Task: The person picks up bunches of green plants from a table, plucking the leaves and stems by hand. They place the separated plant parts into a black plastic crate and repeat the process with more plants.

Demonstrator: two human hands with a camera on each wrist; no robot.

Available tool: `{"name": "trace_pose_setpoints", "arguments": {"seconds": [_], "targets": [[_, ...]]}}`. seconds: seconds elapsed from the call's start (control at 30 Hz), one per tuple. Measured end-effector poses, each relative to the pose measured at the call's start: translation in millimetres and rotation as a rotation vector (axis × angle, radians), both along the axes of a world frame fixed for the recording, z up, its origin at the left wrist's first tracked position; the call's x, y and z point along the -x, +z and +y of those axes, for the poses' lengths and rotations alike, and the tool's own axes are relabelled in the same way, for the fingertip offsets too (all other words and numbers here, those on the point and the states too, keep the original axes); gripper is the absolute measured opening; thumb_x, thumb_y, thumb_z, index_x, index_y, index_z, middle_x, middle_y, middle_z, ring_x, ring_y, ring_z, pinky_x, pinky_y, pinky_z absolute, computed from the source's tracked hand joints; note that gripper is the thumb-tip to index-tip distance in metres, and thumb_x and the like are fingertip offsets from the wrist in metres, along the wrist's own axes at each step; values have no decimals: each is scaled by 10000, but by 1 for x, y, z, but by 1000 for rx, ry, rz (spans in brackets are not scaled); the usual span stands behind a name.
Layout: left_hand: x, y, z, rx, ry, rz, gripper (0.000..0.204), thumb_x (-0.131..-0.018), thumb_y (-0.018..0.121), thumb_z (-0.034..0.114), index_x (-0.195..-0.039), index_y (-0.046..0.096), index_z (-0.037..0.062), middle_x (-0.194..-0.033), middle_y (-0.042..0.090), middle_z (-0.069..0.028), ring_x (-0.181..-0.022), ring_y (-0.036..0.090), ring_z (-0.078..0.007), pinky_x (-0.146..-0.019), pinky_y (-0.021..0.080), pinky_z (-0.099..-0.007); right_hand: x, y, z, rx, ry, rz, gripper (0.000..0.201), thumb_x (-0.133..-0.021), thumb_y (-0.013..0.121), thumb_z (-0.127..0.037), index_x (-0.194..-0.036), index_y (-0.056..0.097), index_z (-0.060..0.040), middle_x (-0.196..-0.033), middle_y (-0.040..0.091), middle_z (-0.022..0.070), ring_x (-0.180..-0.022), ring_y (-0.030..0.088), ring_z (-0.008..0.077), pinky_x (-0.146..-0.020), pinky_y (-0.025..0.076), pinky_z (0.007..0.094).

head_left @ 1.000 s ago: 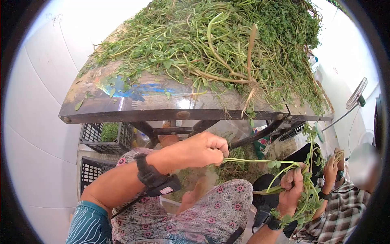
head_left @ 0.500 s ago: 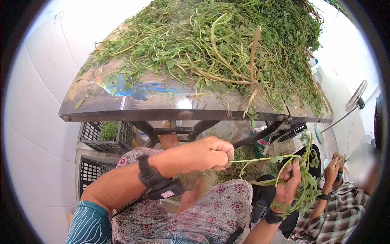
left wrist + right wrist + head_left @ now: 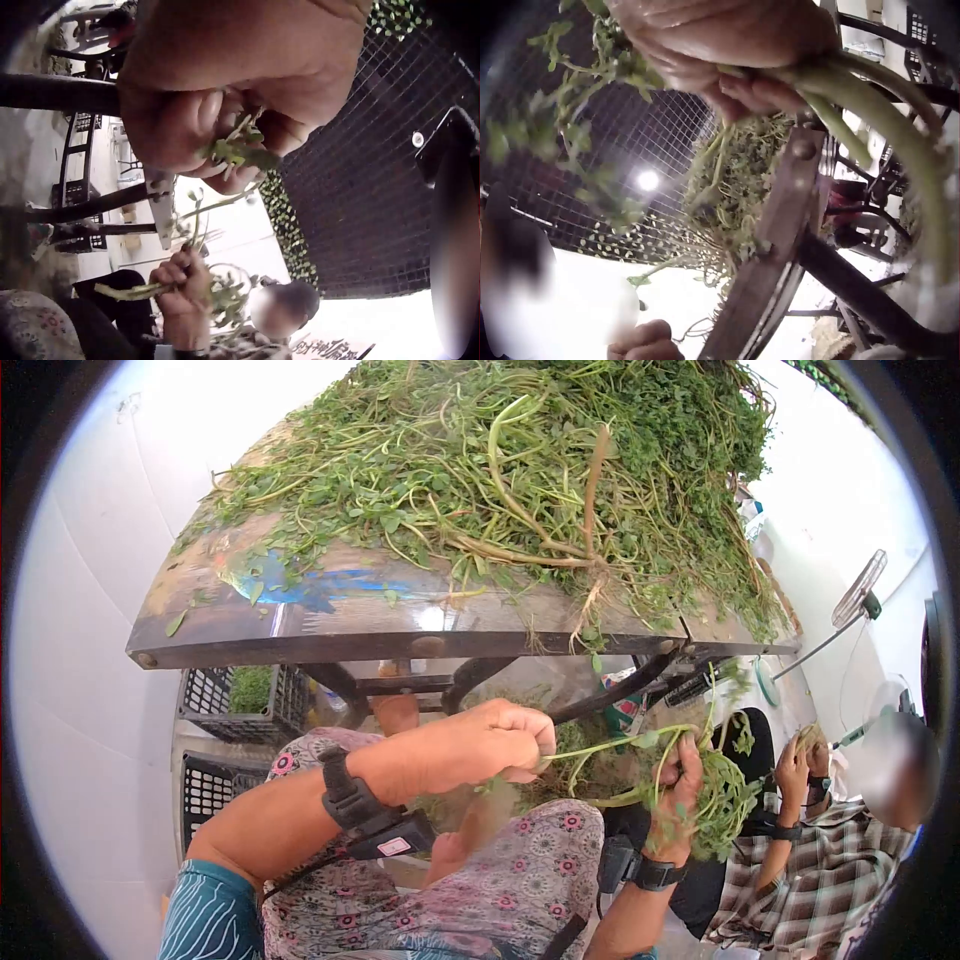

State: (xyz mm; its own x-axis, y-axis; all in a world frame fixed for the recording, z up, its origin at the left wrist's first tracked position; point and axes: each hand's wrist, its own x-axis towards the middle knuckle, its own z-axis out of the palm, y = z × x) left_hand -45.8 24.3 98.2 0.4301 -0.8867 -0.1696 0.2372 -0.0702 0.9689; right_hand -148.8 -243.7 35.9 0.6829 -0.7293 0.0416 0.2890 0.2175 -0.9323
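My left hand (image 3: 480,745) is above my lap with its fingers curled in, pinching the end of a thin green stem (image 3: 600,745). In the left wrist view a few small leaves (image 3: 244,154) poke out between its curled fingers. The stem runs across to my right hand (image 3: 680,775), which grips a leafy green plant. Its leaves (image 3: 725,800) hang to the right of that hand. A thicker stem (image 3: 889,112) sticks out of the right hand's other side and curves downward in the right wrist view.
A large heap of cut greens (image 3: 420,470) covers most of the table (image 3: 330,640) ahead, with a rooted plant near its front edge. Black crates (image 3: 245,700) stand at the lower left. Another person in a checked shirt (image 3: 800,890) sits at the right, near a fan (image 3: 860,590).
The hands have come slightly closer together, and the stem between them now slants up toward the right hand. The head view has shifted a little.
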Motion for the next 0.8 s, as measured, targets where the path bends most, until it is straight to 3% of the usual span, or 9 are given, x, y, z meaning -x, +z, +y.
{"name": "trace_pose_setpoints", "arguments": {"seconds": [0.1,0.17,0.27,0.33,0.4,0.47,0.6,0.77,0.8], "targets": [[-7,-3,15,156,38,-96,61,-718,477,84,-704,492,27,-633,440,28,-561,378,-57,-488,297,-194,5,-12,-37,-44,-115,1,209,-811,602,-299,-759,488,-130,-598,407,-45,-465,337,53,-431,286,197],[-21,-12,24,431,105,-718,29,-714,503,2,-727,491,24,-712,457,-6,-595,410,-84,-507,340,-201,21,-8,-51,-126,16,39,207,-822,589,-298,-761,479,-133,-601,399,-43,-463,325,60,-440,286,205],[-19,-11,15,173,21,-394,78,-726,512,-40,-732,478,30,-731,453,-12,-621,423,-91,-497,358,-218,25,-3,-35,-222,109,70,134,-873,520,-242,-826,472,-126,-623,419,-38,-465,332,55,-442,291,221],[-12,-13,3,169,40,286,30,-802,489,72,-789,476,49,-703,443,1,-624,403,-66,-443,311,-201,21,-2,-17,-243,220,-3,111,-882,503,-225,-855,486,-119,-628,423,-35,-469,336,51,-445,295,216],[-10,-12,-2,161,37,493,74,-837,466,130,-822,479,59,-691,441,6,-618,389,-53,-420,279,-192,15,1,2,-392,289,-101,103,-887,492,-215,-908,501,-114,-629,408,-40,-467,328,51,-440,287,211],[-6,-9,-3,77,55,286,126,-858,441,185,-857,488,68,-660,433,34,-574,357,-33,-415,244,-179,10,9,23,-502,386,-168,109,-889,488,-216,-929,504,-115,-633,399,-41,-465,320,51,-439,282,212],[-3,-19,-7,44,11,102,122,-849,463,173,-805,496,63,-630,412,59,-541,336,-26,-445,250,-179,-3,17,58,-385,482,-52,189,-873,517,-240,-1001,500,-102,-654,394,-38,-477,294,47,-446,266,210],[-3,-20,-6,55,2,-14,136,-837,465,143,-735,499,60,-615,390,69,-547,337,-23,-479,266,-190,-6,7,89,-58,642,63,423,-759,655,-340,-1040,500,-66,-704,459,-23,-531,331,54,-468,280,208],[-5,-19,-5,19,9,-40,136,-835,460,136,-731,501,59,-616,387,70,-552,340,-22,-482,269,-193,-4,4,89,152,647,97,392,-773,637,-291,-1055,493,-60,-720,468,-20,-559,363,72,-492,315,231]]}}
